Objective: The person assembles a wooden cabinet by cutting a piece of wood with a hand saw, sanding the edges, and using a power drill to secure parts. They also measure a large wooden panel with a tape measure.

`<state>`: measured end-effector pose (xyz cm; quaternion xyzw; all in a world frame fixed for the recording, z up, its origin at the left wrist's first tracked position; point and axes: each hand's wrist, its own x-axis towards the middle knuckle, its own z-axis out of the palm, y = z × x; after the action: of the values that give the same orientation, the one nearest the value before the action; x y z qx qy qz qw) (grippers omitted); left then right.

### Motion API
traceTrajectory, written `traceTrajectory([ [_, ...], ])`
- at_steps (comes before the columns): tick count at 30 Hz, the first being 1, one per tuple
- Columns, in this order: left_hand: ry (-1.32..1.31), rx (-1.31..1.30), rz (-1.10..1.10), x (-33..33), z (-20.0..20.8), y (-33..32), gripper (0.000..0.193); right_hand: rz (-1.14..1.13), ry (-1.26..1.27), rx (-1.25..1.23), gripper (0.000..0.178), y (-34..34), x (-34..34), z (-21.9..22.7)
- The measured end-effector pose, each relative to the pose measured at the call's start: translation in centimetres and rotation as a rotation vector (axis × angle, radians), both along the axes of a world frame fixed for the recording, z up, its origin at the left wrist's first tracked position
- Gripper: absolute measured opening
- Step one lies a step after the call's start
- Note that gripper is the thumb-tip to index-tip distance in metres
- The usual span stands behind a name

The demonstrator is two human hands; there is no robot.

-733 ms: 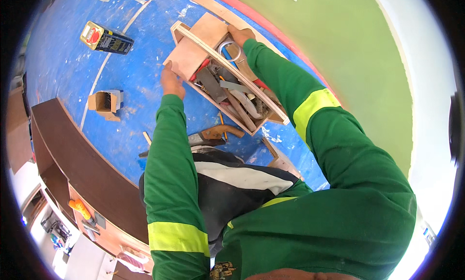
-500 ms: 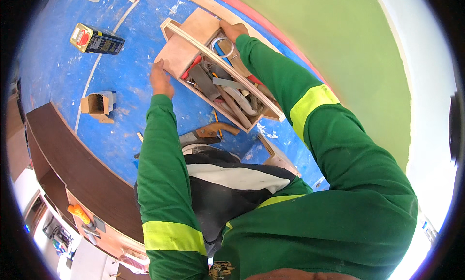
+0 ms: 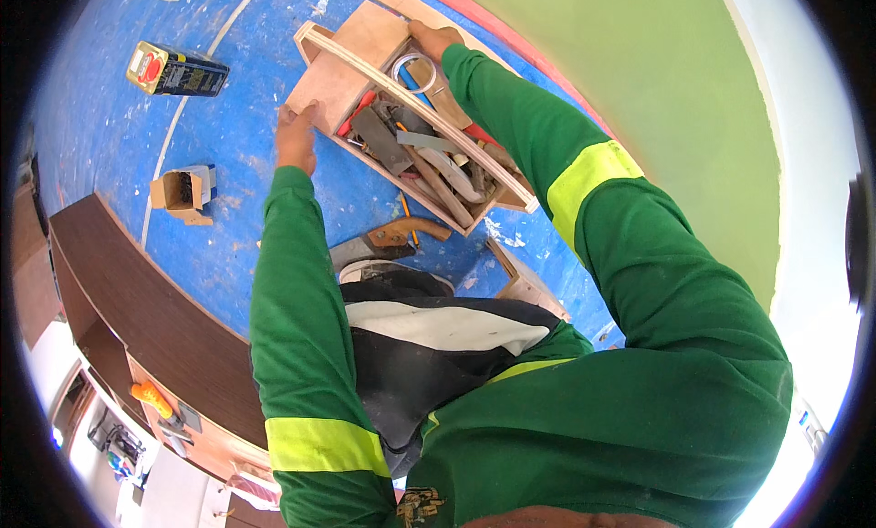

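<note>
A long open wooden toolbox [image 3: 470, 225] lies aslant on the blue floor, with a thick plywood handle bar [image 3: 415, 94] running lengthwise above it. Across its far end, beneath the bar, sits a flat plywood panel [image 3: 333, 90]. My left hand [image 3: 295, 137] grips the panel's left edge, thumb on top. At the panel's right edge my right hand [image 3: 434, 38] is closed, its fingertips partly hidden. Inside the box are a roll of tape [image 3: 401, 67], a flat grey blade [image 3: 376, 137], wooden tool handles [image 3: 436, 183] and other jumbled hand tools.
A handsaw [image 3: 392, 239] and a pencil [image 3: 408, 219] lie near my shoe. To the left stand a metal tin [image 3: 178, 70] and an open cardboard box [image 3: 184, 195]. Dark brown furniture [image 3: 155, 300] fills the lower left; a green wall [image 3: 639, 62] rises at right.
The toolbox, panel and both hands sit slightly further left and up in the view. My left thumb now lies further over the panel's top.
</note>
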<state>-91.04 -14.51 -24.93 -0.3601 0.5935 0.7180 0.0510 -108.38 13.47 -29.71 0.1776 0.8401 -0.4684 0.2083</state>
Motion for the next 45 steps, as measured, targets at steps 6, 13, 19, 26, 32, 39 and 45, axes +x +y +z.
traceTrajectory([
  [6,-0.073,-0.837,-0.108,1.1,-3.2,1.2,0.089,0.002,-0.047,-0.067,0.083,-1.2,1.2,1.8],
  [13,-0.070,-0.939,-0.095,0.9,-3.0,2.2,0.094,-0.104,-0.045,-0.024,0.090,-1.4,0.7,2.2],
  [19,0.054,-0.507,0.044,1.5,-2.8,1.3,0.090,-0.069,-0.093,0.016,0.078,-2.0,0.2,0.5],
  [26,-0.053,-0.083,0.397,3.5,-5.8,-0.5,0.063,0.275,0.211,0.156,0.059,-2.2,1.1,-1.0],
  [32,-0.144,-0.954,-0.492,3.0,-7.5,-2.4,0.029,0.183,0.187,-0.075,0.046,-1.0,2.0,-0.3],
  [39,-0.188,-0.109,0.353,1.7,-6.0,0.4,0.027,0.214,0.200,0.100,0.043,-1.3,3.8,0.1],
  [45,-0.106,-0.139,0.204,2.0,-5.9,-0.7,0.030,0.246,0.169,-0.032,0.043,-0.3,2.5,-1.1],
])
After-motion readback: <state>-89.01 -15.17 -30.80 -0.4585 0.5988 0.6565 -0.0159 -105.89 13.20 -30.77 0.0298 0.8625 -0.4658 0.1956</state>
